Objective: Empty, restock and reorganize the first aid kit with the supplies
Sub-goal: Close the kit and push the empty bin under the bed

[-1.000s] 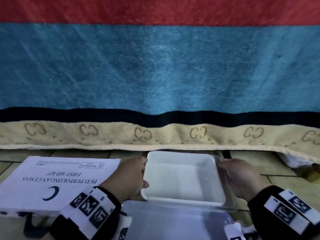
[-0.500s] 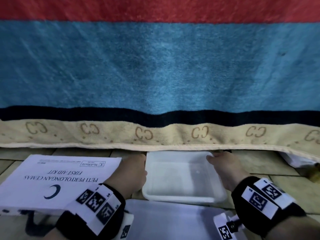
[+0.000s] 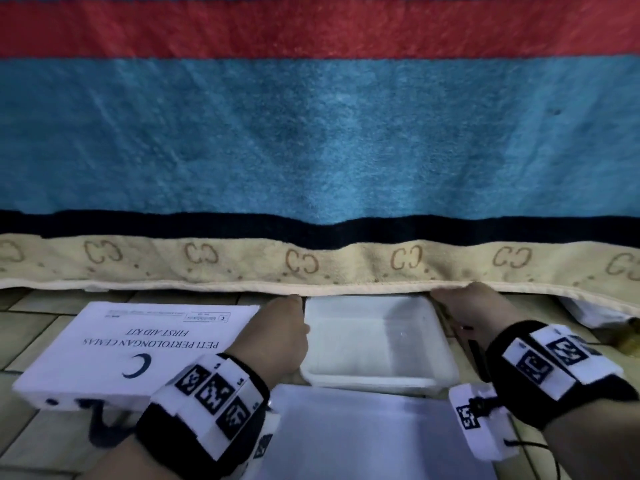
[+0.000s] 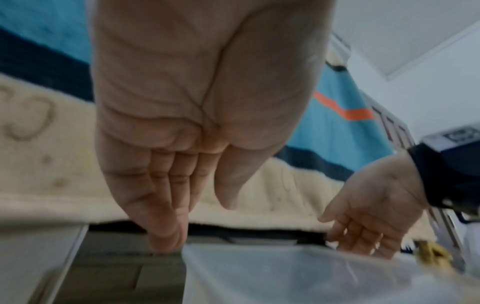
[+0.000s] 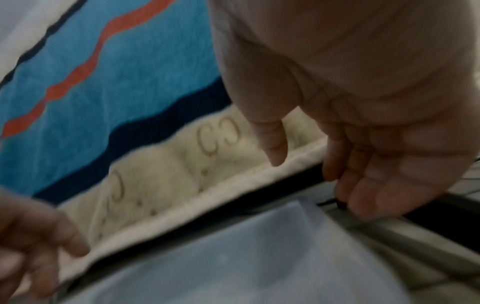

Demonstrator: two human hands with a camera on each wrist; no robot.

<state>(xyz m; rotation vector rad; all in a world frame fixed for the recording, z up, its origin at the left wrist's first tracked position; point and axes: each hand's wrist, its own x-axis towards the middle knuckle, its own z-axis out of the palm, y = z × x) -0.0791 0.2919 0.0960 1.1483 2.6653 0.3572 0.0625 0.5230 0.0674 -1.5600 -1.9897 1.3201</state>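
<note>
An empty white plastic tray [image 3: 377,344] lies on the tiled floor, its far edge just under the blanket's hem. My left hand [image 3: 289,320] stands against the tray's left side, fingers straight and pointing down, as the left wrist view shows [image 4: 179,218]. To the right of the tray my right hand [image 3: 464,306] hangs with relaxed fingers that hold nothing [image 5: 327,176]. The white first aid kit case [image 3: 138,344] with a blue crescent lies closed to the left. A translucent flat lid or box [image 3: 363,434] sits nearest to me.
A striped blanket [image 3: 311,140] in red, blue, black and beige hangs down in front and covers what is behind. A black strap [image 3: 100,427] trails from the case. At the far right lie a white thing [image 3: 595,313] and a yellowish object [image 3: 628,341].
A second ago both hands held the tray by its sides. It now lies farther forward at the blanket's hem, and both hands have let go and rest beside it.
</note>
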